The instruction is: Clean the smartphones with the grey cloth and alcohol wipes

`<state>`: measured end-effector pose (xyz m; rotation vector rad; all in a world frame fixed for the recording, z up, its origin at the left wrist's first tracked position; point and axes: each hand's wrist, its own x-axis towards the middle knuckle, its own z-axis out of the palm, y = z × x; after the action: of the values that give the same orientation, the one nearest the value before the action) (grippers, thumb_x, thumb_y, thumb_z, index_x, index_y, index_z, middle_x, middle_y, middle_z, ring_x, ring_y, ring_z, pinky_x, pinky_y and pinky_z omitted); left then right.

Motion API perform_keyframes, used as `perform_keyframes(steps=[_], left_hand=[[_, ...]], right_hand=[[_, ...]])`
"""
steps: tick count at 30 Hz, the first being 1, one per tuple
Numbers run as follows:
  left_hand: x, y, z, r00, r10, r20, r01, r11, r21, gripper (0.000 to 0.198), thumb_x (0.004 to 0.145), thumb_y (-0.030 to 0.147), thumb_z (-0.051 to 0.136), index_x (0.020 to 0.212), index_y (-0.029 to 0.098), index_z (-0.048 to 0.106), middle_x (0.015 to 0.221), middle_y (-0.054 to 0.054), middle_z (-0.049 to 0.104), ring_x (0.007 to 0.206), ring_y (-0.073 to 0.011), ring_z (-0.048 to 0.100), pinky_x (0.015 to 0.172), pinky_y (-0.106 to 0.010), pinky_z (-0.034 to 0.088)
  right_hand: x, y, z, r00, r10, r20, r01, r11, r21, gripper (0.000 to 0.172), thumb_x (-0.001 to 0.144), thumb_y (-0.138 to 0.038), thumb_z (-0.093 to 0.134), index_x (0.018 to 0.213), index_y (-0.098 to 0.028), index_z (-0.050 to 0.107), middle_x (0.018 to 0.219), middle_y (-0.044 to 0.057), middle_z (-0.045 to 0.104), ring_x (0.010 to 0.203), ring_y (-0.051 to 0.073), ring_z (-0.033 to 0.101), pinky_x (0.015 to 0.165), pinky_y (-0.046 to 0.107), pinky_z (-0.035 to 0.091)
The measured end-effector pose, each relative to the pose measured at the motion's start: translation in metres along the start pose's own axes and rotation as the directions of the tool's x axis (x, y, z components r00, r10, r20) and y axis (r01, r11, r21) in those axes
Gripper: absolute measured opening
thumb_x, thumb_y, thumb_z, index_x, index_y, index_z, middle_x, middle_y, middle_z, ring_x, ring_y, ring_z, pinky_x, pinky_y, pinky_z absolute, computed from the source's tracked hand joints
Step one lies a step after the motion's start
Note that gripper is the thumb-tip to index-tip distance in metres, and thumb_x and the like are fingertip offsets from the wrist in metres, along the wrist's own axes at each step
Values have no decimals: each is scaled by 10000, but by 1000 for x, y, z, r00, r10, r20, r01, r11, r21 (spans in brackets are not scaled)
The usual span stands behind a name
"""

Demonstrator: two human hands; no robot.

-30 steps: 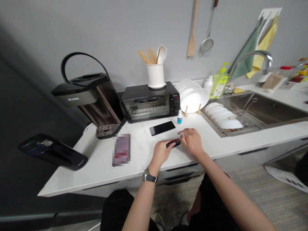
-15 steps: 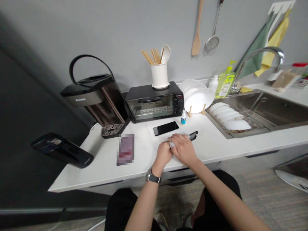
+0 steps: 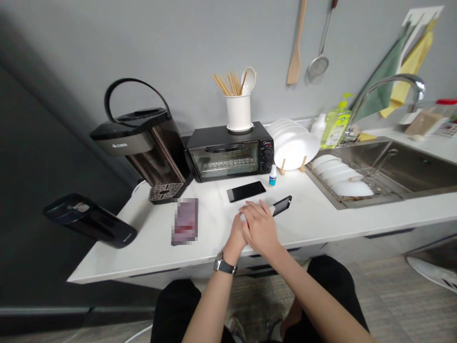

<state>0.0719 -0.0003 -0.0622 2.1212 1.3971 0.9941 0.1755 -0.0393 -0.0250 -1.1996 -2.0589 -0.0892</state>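
My left hand [image 3: 238, 234], with a wristwatch [image 3: 224, 264] on its wrist, is at the front part of the counter. Most of its fingers are hidden under my right hand [image 3: 260, 229], which lies across it with fingers bent over. A bit of thin white material, like a tissue [image 3: 243, 216], shows beneath the right fingers. From the far side of the hands a dark phone-like device [image 3: 283, 205] sticks out at a slant. Its near end is covered. Just behind the hands a black phone [image 3: 247, 191] lies flat, with a small white bottle with a blue label [image 3: 273, 176] behind it.
A toaster oven [image 3: 224, 159] carries a white chopstick holder [image 3: 239, 112]. To its left are a water dispenser [image 3: 157, 147] and a dark tumbler-like container [image 3: 89, 221]. A pixelated flat item [image 3: 185, 221] lies nearby. Right: racked plates [image 3: 298, 150], soap bottle [image 3: 334, 126], sink [image 3: 421, 166].
Both hands have shifted slightly left and nearer. More of the dark phone-like device now shows beyond the right hand, with white at its near end. The view has shifted a little.
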Motion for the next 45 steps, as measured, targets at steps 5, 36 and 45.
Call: perform_keyframes(steps=[5,36,45], left_hand=[[-2,10,-5,994,62,95,-61,998,-10,179,918,143,626,940,193,796,958,-88,812,874,-240,749,826,-307,549],[-2,11,-9,995,28,91,-32,999,43,213,868,72,597,777,143,776,812,-118,789,730,-227,714,679,-284,501],[-3,22,-11,995,19,98,-19,1000,-4,250,1008,314,580,961,224,809,951,-56,819,829,-214,733,747,-275,522]], right_hand=[[-10,59,-29,998,31,47,-25,991,-130,261,1006,-228,464,1024,-191,721,968,86,745,991,259,635,942,406,430],[-6,14,-3,998,24,-58,-29,996,-82,268,984,-173,460,1098,-182,702,1063,87,751,1065,246,630,1169,456,329],[-5,99,-39,995,77,-65,-89,974,-207,385,1031,-214,382,773,-204,667,748,90,668,784,255,583,839,396,430]])
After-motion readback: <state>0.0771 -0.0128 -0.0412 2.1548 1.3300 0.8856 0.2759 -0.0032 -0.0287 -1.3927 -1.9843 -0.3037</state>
